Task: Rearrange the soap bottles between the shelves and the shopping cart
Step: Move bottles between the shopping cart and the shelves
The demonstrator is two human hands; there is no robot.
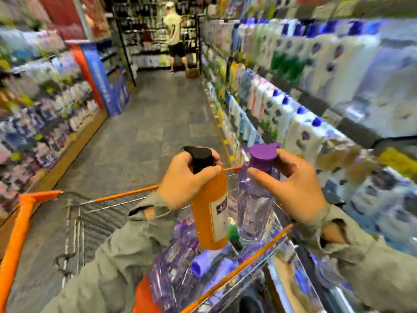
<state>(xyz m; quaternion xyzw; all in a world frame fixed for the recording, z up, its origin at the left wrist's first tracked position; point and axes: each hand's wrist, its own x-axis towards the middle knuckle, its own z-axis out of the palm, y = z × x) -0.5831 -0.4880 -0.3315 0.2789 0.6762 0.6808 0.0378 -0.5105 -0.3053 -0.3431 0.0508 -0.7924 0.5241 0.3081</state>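
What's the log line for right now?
left hand: grips orange plastic bottle, black pump top | right hand: holds clear purple plastic bottle, purple cap | both over orange-rimmed wire shopping cart

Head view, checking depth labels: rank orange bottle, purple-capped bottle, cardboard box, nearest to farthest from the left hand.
1. orange bottle: gripped by the left hand.
2. purple-capped bottle: beside it, to the right.
3. cardboard box: far down the aisle floor.

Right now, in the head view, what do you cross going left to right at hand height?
In order: cart corner → left hand → orange bottle that it grips → purple bottle → right hand holding that bottle at its neck → shelves of blurred white bottles.
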